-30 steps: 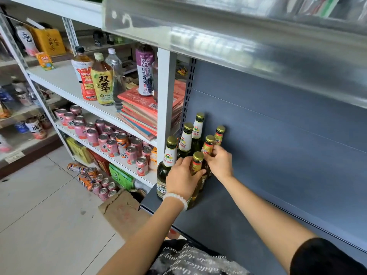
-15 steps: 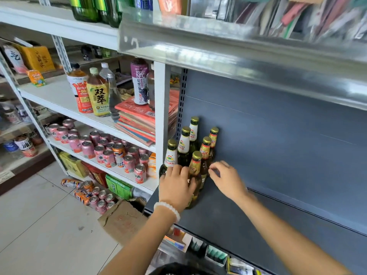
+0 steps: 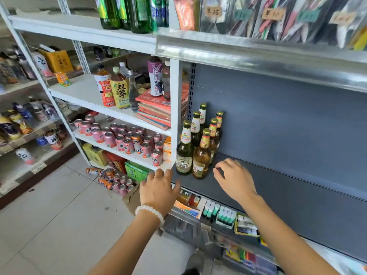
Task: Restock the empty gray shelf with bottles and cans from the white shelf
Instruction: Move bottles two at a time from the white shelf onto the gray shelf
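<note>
Several glass beer bottles (image 3: 200, 153) stand in two rows at the left end of the gray shelf (image 3: 278, 187). My left hand (image 3: 158, 190) hovers in front of the shelf's left corner, fingers apart, holding nothing. My right hand (image 3: 234, 177) is over the gray shelf just right of the bottles, fingers loosely spread and empty. On the white shelf (image 3: 79, 96) to the left stand tall drink bottles (image 3: 119, 90), and one level down are several pink cans (image 3: 127, 141).
A stack of red booklets (image 3: 156, 110) lies beside the white upright post (image 3: 174, 108). More cans (image 3: 117, 181) and a cardboard box (image 3: 131, 199) sit on the floor. Small packets (image 3: 224, 215) fill the ledge below the gray shelf. Green bottles (image 3: 127, 12) stand on top.
Both hands have let go of the beer bottles and pulled back toward me, the left one moving left off the shelf's corner. The view has tilted upward.
</note>
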